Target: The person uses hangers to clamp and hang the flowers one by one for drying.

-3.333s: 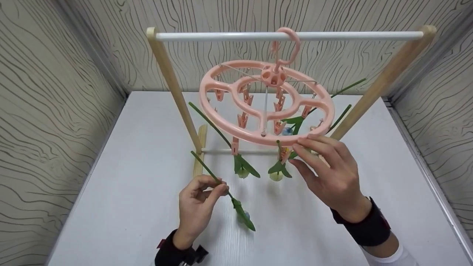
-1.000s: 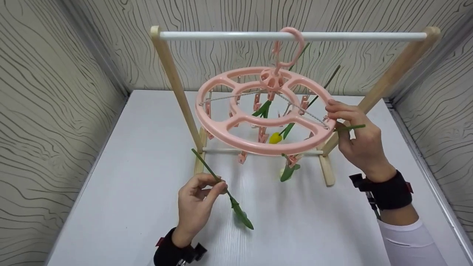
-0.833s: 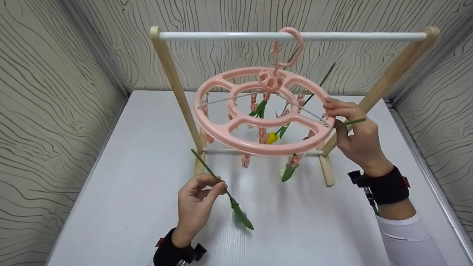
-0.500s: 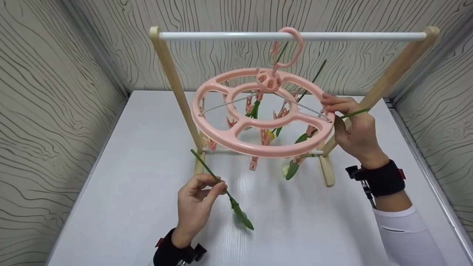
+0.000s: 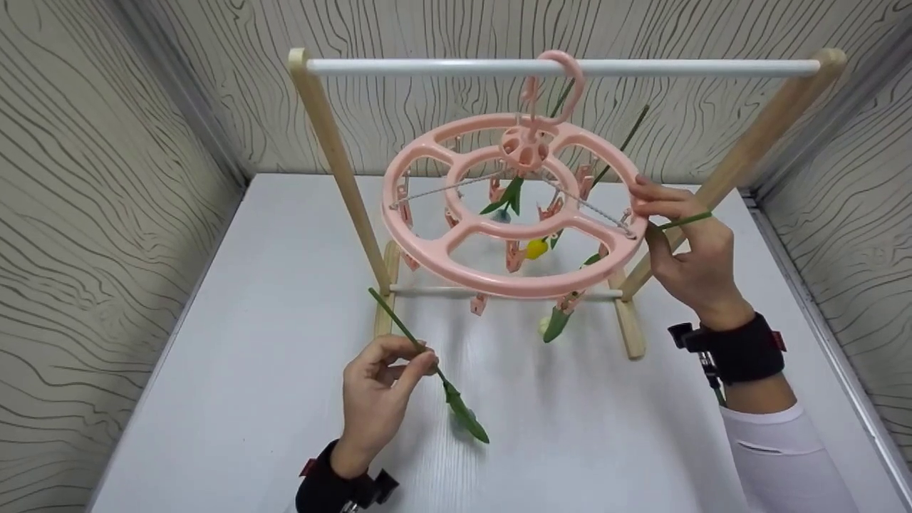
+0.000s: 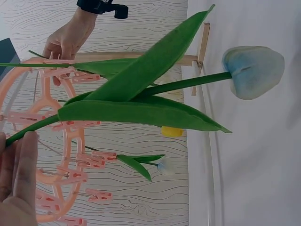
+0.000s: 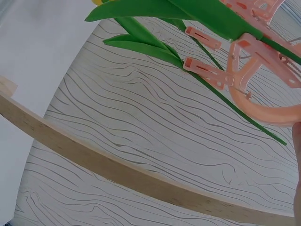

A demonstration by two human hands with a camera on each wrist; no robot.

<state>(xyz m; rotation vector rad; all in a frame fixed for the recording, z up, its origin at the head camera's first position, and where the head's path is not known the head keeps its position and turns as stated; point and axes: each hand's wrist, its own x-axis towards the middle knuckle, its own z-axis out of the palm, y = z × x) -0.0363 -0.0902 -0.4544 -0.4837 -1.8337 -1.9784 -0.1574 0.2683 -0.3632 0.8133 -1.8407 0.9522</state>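
Note:
My left hand (image 5: pixel 377 399) pinches the green stem of an artificial tulip (image 5: pixel 463 413) between thumb and fingers. In the left wrist view its pale blue-white bloom (image 6: pixel 256 70) points away from the hand, beyond broad green leaves. My right hand (image 5: pixel 687 260) grips the right rim of a pink round clip hanger (image 5: pixel 420 246), fingers on top and thumb lower. Several tulips hang bloom down in its clips, among them a yellow tulip (image 5: pixel 536 248) and a pale tulip (image 5: pixel 558 326) at the front. A clip (image 5: pixel 479 305) at the front left holds nothing.
The hanger's hook loops over a white rod (image 5: pixel 427 67) between wooden posts, the right post (image 5: pixel 755 135) close behind my right hand. A wooden foot (image 5: pixel 630 328) stands on the white table (image 5: pixel 235 399). Wood-grain patterned panels (image 5: pixel 399 121) enclose the back and sides.
My right hand has moved right along the rim, and the hanger has turned, carrying its clipped tulips round. Lately it only sways slightly. My left hand keeps its tulip in nearly the same place.

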